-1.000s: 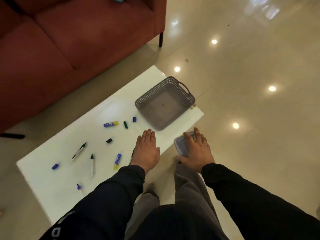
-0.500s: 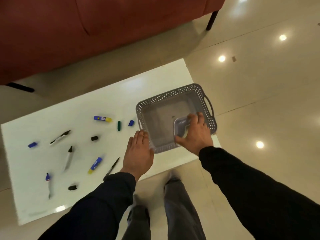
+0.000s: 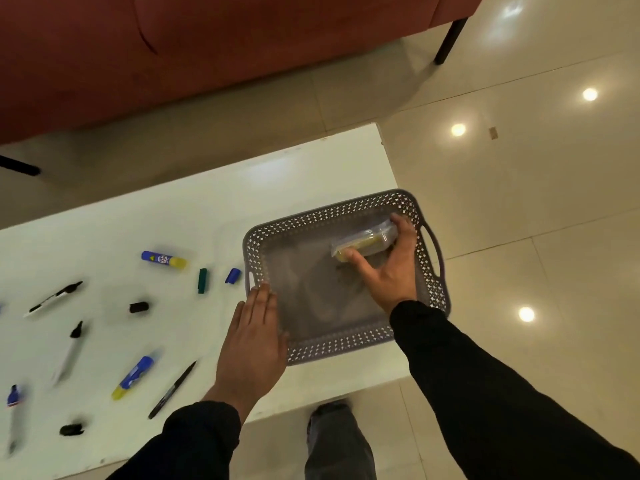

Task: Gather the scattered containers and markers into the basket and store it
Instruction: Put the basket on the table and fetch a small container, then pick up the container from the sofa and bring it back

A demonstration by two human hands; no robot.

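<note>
A grey perforated basket (image 3: 349,346) sits at the right end of a low white table (image 3: 194,216). My right hand (image 3: 391,271) is inside the basket, shut on a clear lidded container (image 3: 363,239) with something yellow in it, tilted near the far right corner. My left hand (image 3: 252,344) lies flat with fingers apart against the basket's near-left rim. Several markers and caps are scattered on the table to the left: a blue-yellow marker (image 3: 164,260), another blue-yellow marker (image 3: 133,377), a black pen (image 3: 172,389), a green cap (image 3: 202,280), a blue cap (image 3: 232,275).
A red sofa (image 3: 207,39) stands behind the table, its black leg (image 3: 450,39) at the upper right. Glossy beige floor tiles (image 3: 519,188) with light reflections lie to the right. My trouser leg (image 3: 339,445) is below the table's front edge.
My right hand carried the clear container from beside the table over the basket and down to its far right corner. My left hand shifted to the basket's rim. The view tilted down.
</note>
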